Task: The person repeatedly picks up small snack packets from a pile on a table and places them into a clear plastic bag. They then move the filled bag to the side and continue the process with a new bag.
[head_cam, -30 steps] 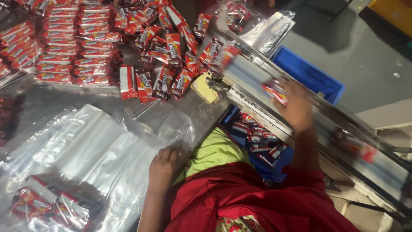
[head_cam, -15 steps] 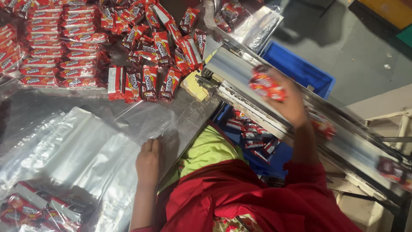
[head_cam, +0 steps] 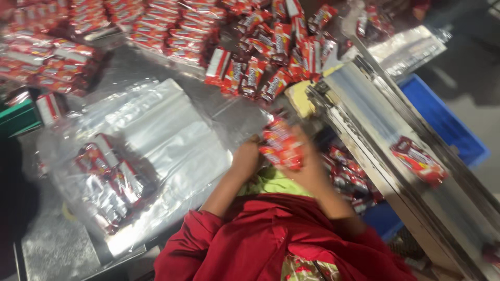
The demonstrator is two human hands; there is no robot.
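The right hand (head_cam: 307, 166) is closed around a small bunch of red foil-wrapped snack packets (head_cam: 281, 145) at the middle of the frame, just at the near edge of the grey metal table (head_cam: 62, 250); the left hand (head_cam: 246, 158) sits right beside the bunch, fingers curled toward it, though motion blur leaves it unclear whether it grips the packets or only steadies them.

As for progress, one clear plastic bag (head_cam: 107, 184) at lower left already holds several red packets and lies on a stack of empty clear plastic bags (head_cam: 166, 125); the large heap of loose red packets (head_cam: 260, 57) across the top of the frame looks untouched, so most of the packing appears to remain; another red packet (head_cam: 416, 156) lies on the slanted steel conveyor chute (head_cam: 375, 119) at right.

Open room is scant; the bare table shows only in a strip between the heap and the bags and at the lower left corner; the chute's edge crowds the right hand closely, a blue plastic crate (head_cam: 442, 119) sits beyond it, and a green box (head_cam: 18, 117) marks the left edge.
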